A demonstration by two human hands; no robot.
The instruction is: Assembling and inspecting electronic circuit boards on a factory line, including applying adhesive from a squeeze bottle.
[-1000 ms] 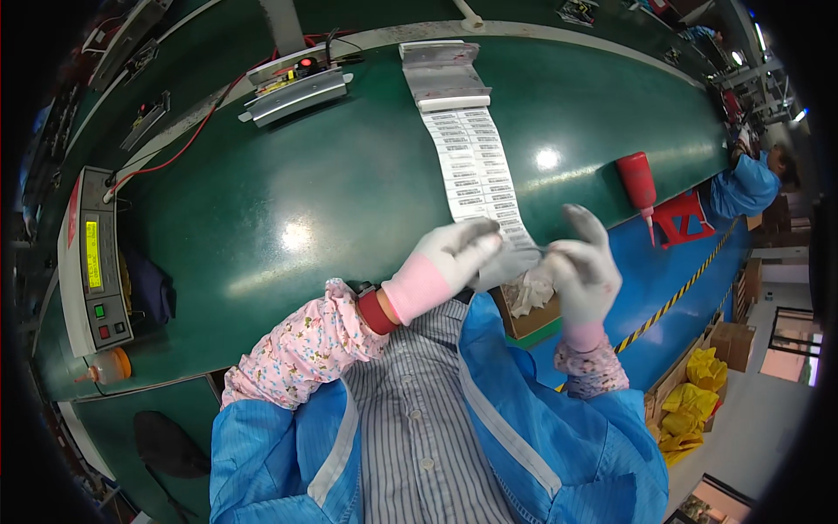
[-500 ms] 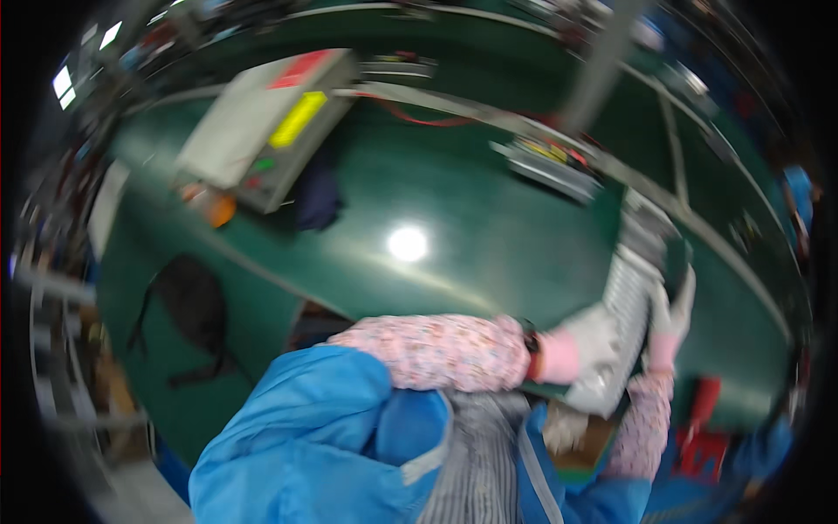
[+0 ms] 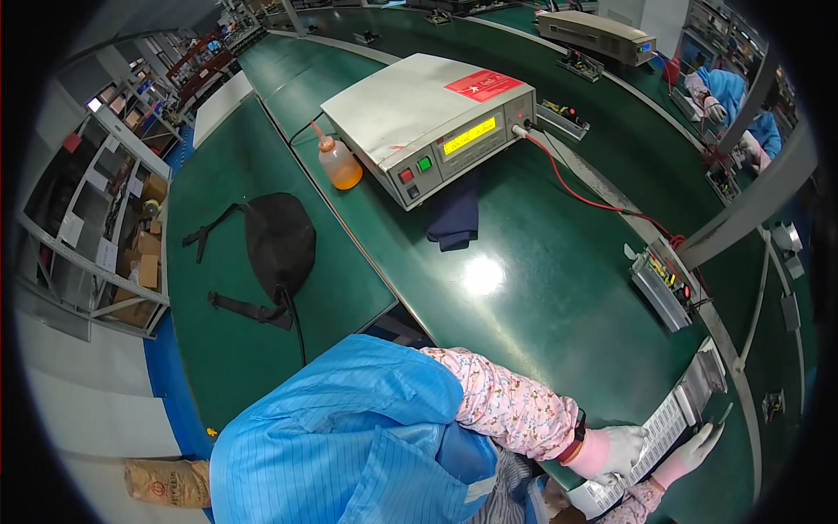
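Label strip [image 3: 665,431]: over the surface [image 3: 559,323], running from metal holder [image 3: 703,377] toward the wearer. Left hand [image 3: 616,452]: at strip's edge; whether its grip pinches, cannot tell. Right hand [image 3: 693,456]: grip released, fingers extended, beside strip. Risk: crease or tear, should a hand tug sideways.

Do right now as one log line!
left hand: at left edge of label strip | right hand: open, beside label strip | machine: screen lit yellow | bottle: beside machine

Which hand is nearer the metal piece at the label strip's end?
Right hand, close beside the metal piece; left hand, farther back along the label strip.
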